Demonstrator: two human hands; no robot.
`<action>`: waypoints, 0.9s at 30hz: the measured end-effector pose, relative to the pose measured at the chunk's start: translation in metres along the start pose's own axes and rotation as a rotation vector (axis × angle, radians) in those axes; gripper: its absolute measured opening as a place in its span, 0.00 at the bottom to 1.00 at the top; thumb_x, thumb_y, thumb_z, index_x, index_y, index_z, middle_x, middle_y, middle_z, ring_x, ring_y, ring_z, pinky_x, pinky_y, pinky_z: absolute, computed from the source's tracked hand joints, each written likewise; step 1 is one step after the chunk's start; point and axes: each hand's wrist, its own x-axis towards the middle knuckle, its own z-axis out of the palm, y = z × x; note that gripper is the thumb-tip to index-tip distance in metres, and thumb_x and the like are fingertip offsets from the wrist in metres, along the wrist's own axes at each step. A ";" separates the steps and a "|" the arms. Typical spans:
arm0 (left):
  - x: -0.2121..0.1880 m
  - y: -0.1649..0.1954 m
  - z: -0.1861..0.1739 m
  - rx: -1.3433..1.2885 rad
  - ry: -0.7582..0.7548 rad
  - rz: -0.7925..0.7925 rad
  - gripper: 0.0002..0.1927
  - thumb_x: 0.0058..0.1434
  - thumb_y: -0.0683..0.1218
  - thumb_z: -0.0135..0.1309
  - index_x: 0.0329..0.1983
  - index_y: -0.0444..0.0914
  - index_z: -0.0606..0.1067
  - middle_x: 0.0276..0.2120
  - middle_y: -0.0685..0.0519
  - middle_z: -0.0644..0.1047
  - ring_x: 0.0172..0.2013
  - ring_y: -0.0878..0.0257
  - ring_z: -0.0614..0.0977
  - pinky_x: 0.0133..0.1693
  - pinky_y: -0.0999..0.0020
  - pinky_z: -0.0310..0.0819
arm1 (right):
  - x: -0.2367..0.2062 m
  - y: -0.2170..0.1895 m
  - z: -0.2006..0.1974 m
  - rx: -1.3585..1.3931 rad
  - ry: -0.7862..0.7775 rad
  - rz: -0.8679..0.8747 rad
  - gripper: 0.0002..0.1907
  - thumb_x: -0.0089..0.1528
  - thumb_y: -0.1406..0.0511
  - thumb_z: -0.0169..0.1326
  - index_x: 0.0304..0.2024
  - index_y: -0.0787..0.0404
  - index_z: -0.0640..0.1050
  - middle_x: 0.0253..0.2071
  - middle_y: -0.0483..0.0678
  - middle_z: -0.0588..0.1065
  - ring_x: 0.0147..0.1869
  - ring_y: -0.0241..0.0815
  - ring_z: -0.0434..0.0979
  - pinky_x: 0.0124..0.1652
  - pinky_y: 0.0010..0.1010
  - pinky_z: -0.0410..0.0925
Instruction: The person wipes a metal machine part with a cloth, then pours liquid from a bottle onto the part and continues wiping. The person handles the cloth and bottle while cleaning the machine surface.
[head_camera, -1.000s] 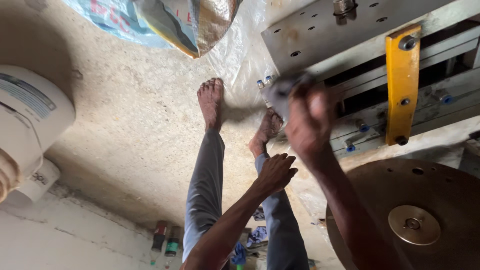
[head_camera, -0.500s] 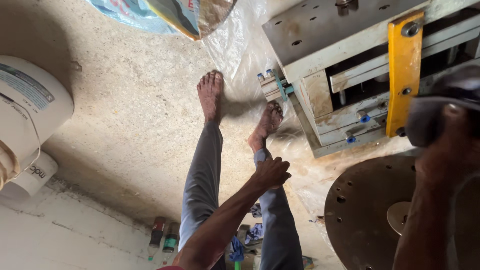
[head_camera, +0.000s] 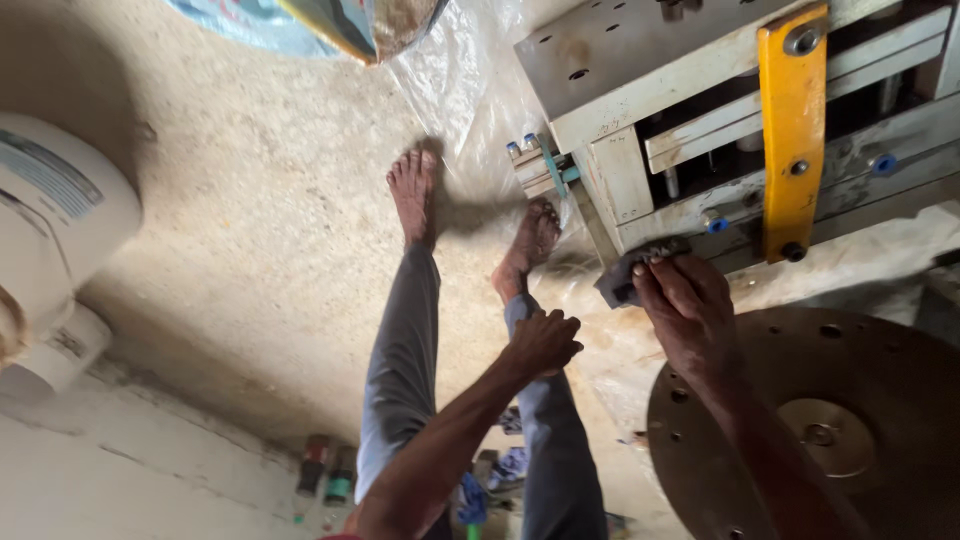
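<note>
A round rusty metal disc (head_camera: 880, 400) lies under my right forearm, beside a grey metal block (head_camera: 640, 60) with a yellow bar (head_camera: 793, 130). My right hand (head_camera: 690, 310) pinches a dark rag (head_camera: 625, 275) against the block's lower edge. My left hand (head_camera: 543, 342) rests curled on my knee.

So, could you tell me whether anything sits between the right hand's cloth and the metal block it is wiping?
Nothing visible does. The right hand presses the dark cloth straight against the lower edge of the metal block. The yellow bracket stands off to the side, and the left hand rests on the knee, apart.
</note>
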 end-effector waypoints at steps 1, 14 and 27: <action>-0.001 0.001 0.000 -0.035 0.022 0.001 0.17 0.63 0.57 0.58 0.46 0.41 0.75 0.43 0.44 0.77 0.45 0.43 0.80 0.38 0.42 0.75 | -0.003 0.000 -0.002 -0.283 0.054 -0.298 0.13 0.59 0.74 0.61 0.47 0.64 0.82 0.48 0.53 0.77 0.55 0.53 0.73 0.49 0.48 0.73; 0.008 -0.007 0.014 0.021 0.011 0.030 0.18 0.65 0.57 0.57 0.47 0.39 0.74 0.43 0.43 0.76 0.43 0.43 0.80 0.38 0.42 0.76 | -0.001 0.012 0.001 -0.509 0.247 -0.273 0.14 0.62 0.68 0.65 0.50 0.64 0.83 0.46 0.51 0.74 0.52 0.49 0.69 0.53 0.44 0.58; 0.007 -0.001 0.010 -0.021 0.064 -0.002 0.18 0.63 0.56 0.59 0.45 0.39 0.74 0.43 0.43 0.77 0.43 0.43 0.81 0.36 0.43 0.76 | 0.043 0.002 0.040 -0.374 0.220 -0.230 0.12 0.70 0.73 0.57 0.55 0.60 0.81 0.51 0.51 0.74 0.53 0.50 0.70 0.52 0.41 0.65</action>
